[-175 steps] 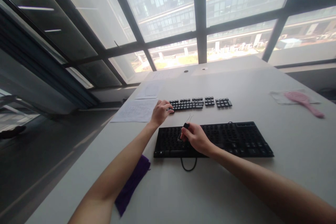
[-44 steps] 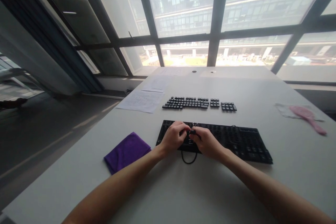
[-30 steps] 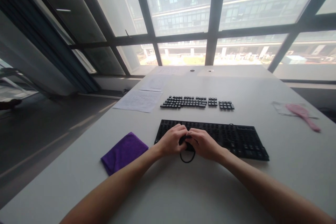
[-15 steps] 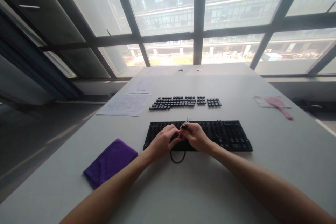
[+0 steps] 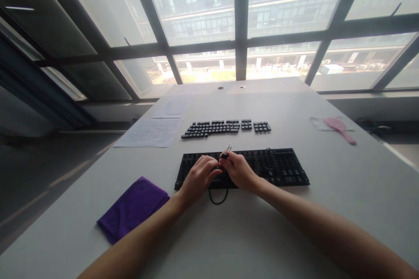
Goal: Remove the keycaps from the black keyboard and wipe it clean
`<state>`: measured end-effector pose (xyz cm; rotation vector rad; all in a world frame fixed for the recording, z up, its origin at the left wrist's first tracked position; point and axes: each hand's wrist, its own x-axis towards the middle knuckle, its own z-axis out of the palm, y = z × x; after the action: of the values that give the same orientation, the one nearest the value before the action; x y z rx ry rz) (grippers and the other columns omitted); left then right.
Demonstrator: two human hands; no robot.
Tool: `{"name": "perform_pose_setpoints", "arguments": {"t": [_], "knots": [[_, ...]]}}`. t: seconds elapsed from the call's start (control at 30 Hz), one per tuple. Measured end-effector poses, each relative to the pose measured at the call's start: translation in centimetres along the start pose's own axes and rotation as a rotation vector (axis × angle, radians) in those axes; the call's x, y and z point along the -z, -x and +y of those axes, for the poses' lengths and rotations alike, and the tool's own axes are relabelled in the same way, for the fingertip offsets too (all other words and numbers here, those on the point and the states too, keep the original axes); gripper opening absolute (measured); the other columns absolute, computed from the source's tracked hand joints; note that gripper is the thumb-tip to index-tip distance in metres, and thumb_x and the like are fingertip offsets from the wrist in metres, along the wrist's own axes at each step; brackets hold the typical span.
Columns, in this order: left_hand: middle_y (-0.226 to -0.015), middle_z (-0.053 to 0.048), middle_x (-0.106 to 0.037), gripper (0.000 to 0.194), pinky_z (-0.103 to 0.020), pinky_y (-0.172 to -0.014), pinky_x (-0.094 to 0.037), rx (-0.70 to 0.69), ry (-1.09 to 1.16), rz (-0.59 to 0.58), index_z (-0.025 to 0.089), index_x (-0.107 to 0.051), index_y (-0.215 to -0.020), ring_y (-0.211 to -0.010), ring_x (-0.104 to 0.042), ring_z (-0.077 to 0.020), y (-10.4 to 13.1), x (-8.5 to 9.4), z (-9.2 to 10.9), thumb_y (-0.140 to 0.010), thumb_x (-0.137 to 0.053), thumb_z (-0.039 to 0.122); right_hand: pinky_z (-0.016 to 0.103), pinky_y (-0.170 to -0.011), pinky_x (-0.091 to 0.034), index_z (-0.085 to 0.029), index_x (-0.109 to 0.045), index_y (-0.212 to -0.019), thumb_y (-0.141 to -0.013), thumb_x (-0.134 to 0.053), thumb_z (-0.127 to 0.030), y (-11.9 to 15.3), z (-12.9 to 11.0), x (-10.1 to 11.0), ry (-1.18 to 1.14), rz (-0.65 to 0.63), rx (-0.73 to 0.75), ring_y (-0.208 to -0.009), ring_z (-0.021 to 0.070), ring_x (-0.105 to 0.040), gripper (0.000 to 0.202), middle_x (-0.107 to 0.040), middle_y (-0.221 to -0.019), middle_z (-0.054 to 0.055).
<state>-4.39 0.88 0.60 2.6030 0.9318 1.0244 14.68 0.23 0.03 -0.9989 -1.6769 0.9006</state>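
Observation:
A black keyboard (image 5: 281, 165) lies across the white table in front of me, many of its keycaps off. My right hand (image 5: 240, 169) is closed around a keycap puller (image 5: 224, 155), whose thin wire prongs point up and away from me. My left hand (image 5: 200, 176) rests over the keyboard's left half, fingers bent together close to the right fingertips. Whatever may be between its fingers is hidden. Beyond the keyboard, loose black keycaps (image 5: 216, 128) are laid out in rows. A black cable (image 5: 218, 203) loops out under the keyboard's near edge.
A folded purple cloth (image 5: 132, 209) lies left of my left forearm. Paper sheets (image 5: 147, 133) cover part of the table's left side. At the right, a pink hairbrush-shaped object (image 5: 337, 126) rests on a pale sheet or bag (image 5: 317, 123). Tall windows stand behind the table.
The view has shifted slightly, so everything sits a little further left. Both hands stay together over the keyboard, and the puller's prongs still point upward.

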Motion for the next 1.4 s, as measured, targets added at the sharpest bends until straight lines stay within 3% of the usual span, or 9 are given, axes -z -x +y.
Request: {"name": "perform_pose_setpoints", "arguments": {"t": [0.2,0.47,0.53,0.67,0.73,0.83,0.93,1.1,1.4], "knots": [[-0.100,-0.006,-0.063,0.017,-0.032,-0.082,-0.050,-0.026,-0.044,-0.059,0.022,-0.062,-0.112,-0.092,-0.058,-0.0183,-0.5,0.1,0.3,-0.096,-0.057,0.023,0.025,-0.058,-0.043,-0.020,-0.055,-0.084,-0.096,-0.050,-0.034,-0.3,0.8,0.0,-0.154,0.004,-0.065,-0.062,0.0144,-0.056,0.018,-0.059,-0.068,-0.002],[-0.107,-0.007,-0.063,0.013,-0.037,-0.092,-0.050,0.110,0.051,-0.072,0.021,-0.063,-0.106,-0.104,-0.058,-0.0218,-0.5,0.0,1.2,-0.093,-0.061,0.021,0.026,-0.060,-0.044,-0.020,-0.056,-0.080,-0.095,-0.051,-0.033,-0.4,0.8,0.0,-0.077,0.060,-0.068,-0.063,0.0150,-0.058,0.021,-0.062,-0.067,-0.001],[-0.108,-0.006,-0.062,0.011,-0.035,-0.087,-0.051,0.164,0.094,-0.047,0.021,-0.064,-0.101,-0.102,-0.058,-0.0208,-1.0,0.6,1.0,-0.090,-0.065,0.022,0.026,-0.061,-0.045,-0.020,-0.056,-0.080,-0.096,-0.051,-0.035,-0.6,0.9,-0.1,-0.117,0.090,-0.092,-0.063,0.0153,-0.060,0.022,-0.065,-0.067,0.000],[-0.098,-0.003,-0.065,0.011,-0.029,-0.068,-0.050,0.266,0.045,0.098,0.021,-0.065,-0.096,-0.079,-0.059,-0.0163,-4.0,2.0,-1.8,-0.086,-0.069,0.025,0.026,-0.058,-0.046,-0.019,-0.056,-0.080,-0.096,-0.051,-0.038,-0.9,1.2,-0.1,-0.202,0.134,-0.144,-0.060,0.0157,-0.063,0.024,-0.068,-0.069,0.003],[-0.095,-0.003,-0.068,0.012,-0.033,-0.075,-0.051,0.259,-0.063,0.121,0.021,-0.067,-0.093,-0.081,-0.060,-0.0179,-6.2,2.2,-4.3,-0.083,-0.072,0.025,0.026,-0.057,-0.046,-0.019,-0.056,-0.078,-0.095,-0.053,-0.038,-0.9,1.3,-0.1,-0.210,0.126,-0.141,-0.059,0.0154,-0.062,0.025,-0.068,-0.068,0.003],[-0.092,-0.004,-0.072,0.012,-0.037,-0.086,-0.048,0.244,-0.231,0.025,0.020,-0.069,-0.091,-0.091,-0.062,-0.0224,-9.0,1.5,-8.0,-0.080,-0.075,0.023,0.025,-0.058,-0.046,-0.019,-0.056,-0.075,-0.095,-0.053,-0.037,-0.8,1.3,-0.1,-0.197,0.104,-0.124,-0.059,0.0149,-0.062,0.027,-0.068,-0.068,0.003],[-0.091,-0.004,-0.073,0.013,-0.039,-0.087,-0.046,0.235,-0.360,-0.092,0.021,-0.071,-0.088,-0.093,-0.062,-0.0250,-10.2,0.2,-10.3,-0.077,-0.077,0.023,0.025,-0.058,-0.045,-0.019,-0.057,-0.075,-0.095,-0.053,-0.037,-0.7,1.2,0.0,-0.207,0.094,-0.125,-0.059,0.0148,-0.061,0.027,-0.067,-0.067,0.002],[-0.088,-0.004,-0.072,0.008,-0.040,-0.086,-0.044,0.215,-0.398,-0.145,0.021,-0.073,-0.082,-0.093,-0.059,-0.0264,-10.3,-1.1,-11.6,-0.076,-0.078,0.023,0.026,-0.059,-0.046,-0.019,-0.058,-0.075,-0.095,-0.054,-0.035,-0.7,1.1,-0.1,-0.211,0.085,-0.128,-0.060,0.0152,-0.061,0.027,-0.067,-0.068,0.003],[-0.096,-0.006,-0.067,0.007,-0.040,-0.090,-0.043,0.196,-0.434,-0.143,0.022,-0.077,-0.086,-0.097,-0.053,-0.0256,-9.8,-1.0,-12.2,-0.081,-0.073,0.024,0.026,-0.058,-0.047,-0.019,-0.058,-0.074,-0.095,-0.054,-0.036,-0.8,0.8,0.1,-0.199,0.080,-0.138,-0.060,0.0151,-0.061,0.028,-0.066,-0.067,0.003]]}}
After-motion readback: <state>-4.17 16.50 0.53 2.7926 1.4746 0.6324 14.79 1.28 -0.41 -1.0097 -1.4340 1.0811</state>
